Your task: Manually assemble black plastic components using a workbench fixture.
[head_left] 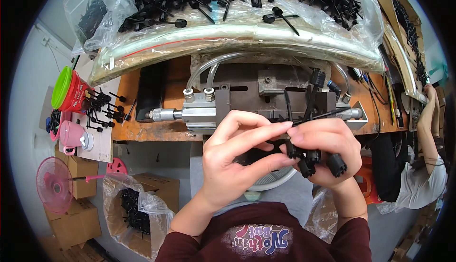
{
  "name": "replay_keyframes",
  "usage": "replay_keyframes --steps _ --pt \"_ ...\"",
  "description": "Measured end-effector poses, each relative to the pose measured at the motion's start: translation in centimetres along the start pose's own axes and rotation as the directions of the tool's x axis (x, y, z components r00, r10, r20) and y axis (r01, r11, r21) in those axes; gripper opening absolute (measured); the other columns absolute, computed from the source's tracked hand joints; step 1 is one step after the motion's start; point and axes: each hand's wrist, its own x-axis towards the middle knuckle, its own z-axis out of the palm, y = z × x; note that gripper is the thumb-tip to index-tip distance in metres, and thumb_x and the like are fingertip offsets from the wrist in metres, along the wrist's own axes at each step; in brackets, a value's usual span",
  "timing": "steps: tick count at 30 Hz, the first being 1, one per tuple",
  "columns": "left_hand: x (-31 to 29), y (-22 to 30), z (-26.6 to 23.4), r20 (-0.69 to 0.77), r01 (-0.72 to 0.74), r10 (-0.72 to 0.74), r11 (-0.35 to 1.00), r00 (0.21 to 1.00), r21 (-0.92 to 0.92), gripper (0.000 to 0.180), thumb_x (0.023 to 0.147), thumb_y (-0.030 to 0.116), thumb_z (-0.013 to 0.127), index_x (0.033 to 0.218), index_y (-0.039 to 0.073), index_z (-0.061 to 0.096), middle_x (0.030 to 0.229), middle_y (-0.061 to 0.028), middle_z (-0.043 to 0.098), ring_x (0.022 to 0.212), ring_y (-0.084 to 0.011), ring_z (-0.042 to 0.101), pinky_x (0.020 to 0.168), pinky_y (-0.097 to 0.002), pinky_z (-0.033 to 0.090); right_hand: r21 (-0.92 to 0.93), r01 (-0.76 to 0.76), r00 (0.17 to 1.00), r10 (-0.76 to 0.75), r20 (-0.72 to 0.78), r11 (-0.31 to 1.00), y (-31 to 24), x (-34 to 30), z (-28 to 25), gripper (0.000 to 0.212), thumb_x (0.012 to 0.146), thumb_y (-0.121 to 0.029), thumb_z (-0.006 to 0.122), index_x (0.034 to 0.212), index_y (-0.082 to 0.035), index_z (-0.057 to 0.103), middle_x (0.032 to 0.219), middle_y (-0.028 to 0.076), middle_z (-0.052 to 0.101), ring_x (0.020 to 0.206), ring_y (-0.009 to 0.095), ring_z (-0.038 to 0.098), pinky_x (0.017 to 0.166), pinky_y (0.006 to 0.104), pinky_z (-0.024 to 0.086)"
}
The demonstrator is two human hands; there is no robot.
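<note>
In front of my chest, my right hand (327, 145) is closed round several black plastic stems with ribbed heads (337, 165). Their heads hang below the fingers and their thin shafts stick out above in different directions. My left hand (240, 153) meets it from the left, thumb and index finger pinched on one black plastic stem (288, 104); its shaft points up and its head is partly hidden by the fingertips. Just beyond both hands is a metal clamping fixture (202, 115) with a cylinder at each end and clear air tubes (204, 70).
A plastic-lined tray (237, 36) heaped with black stems spans the back of the wooden bench (166, 129). At left are a red tub (76, 91), a pink mug (71, 134) and a pink fan (53, 184). A lined box (114, 200) stands below. Another person (422, 181) works at far right.
</note>
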Motion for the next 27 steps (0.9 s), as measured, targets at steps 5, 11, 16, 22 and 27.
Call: replay_keyframes --steps 5,11,16,22,27 --pt "-0.5 -0.3 0.3 -0.010 -0.045 0.045 0.998 0.999 -0.039 0.049 0.062 -0.001 0.082 0.110 0.000 0.069 0.110 -0.0124 0.056 0.099 -0.0216 0.061 0.081 -0.0304 0.057 0.002 0.004 0.998 -0.004 0.064 1.000 0.2 -1.3 -0.6 0.027 0.076 -0.015 0.070 0.100 -0.002 0.069 0.098 0.013 0.069 0.083 0.024 0.069 0.068 0.0318 0.057" --pt "-0.7 -0.6 0.2 0.038 -0.043 0.042 0.999 0.998 0.012 0.040 0.070 0.002 0.079 0.109 0.004 0.071 0.120 -0.0162 0.061 0.105 -0.0239 0.062 0.088 -0.0335 0.052 -0.028 0.020 0.998 -0.018 0.065 0.999 0.5 -2.4 -0.4 0.028 0.081 -0.020 0.067 0.101 -0.001 0.069 0.099 0.014 0.069 0.082 0.023 0.069 0.067 0.0318 0.056" --pt "-1.2 -1.2 0.5 0.034 0.033 -0.027 0.984 0.999 -0.177 0.037 0.071 0.001 0.077 0.107 0.004 0.072 0.119 -0.0147 0.063 0.108 -0.0258 0.062 0.092 -0.0357 0.050 0.063 -0.069 0.997 0.071 -0.035 0.996 0.4 -2.4 -0.5 0.020 0.075 -0.006 0.077 0.092 -0.004 0.067 0.089 0.011 0.070 0.077 0.019 0.069 0.064 0.0290 0.055" --pt "-1.3 -1.1 0.3 0.070 0.036 -0.024 0.985 0.997 -0.170 0.036 0.071 0.000 0.076 0.106 0.002 0.071 0.119 -0.0169 0.064 0.111 -0.0269 0.061 0.095 -0.0364 0.048 0.311 -0.189 0.948 0.256 -0.191 0.931 1.1 -3.4 -0.3 0.032 0.062 0.006 0.082 0.084 -0.008 0.062 0.079 0.006 0.067 0.074 0.016 0.065 0.066 0.0266 0.052" --pt "-1.8 -1.6 0.1 0.077 0.164 -0.145 0.905 0.986 -0.393 0.032 0.075 0.000 0.073 0.106 -0.003 0.068 0.120 -0.0207 0.062 0.112 -0.0277 0.060 0.096 -0.0373 0.047 0.344 -0.189 0.950 0.261 -0.174 0.920 1.5 -3.6 0.0 0.034 0.063 0.005 0.081 0.086 -0.008 0.060 0.081 0.007 0.065 0.076 0.015 0.063 0.069 0.0263 0.051"
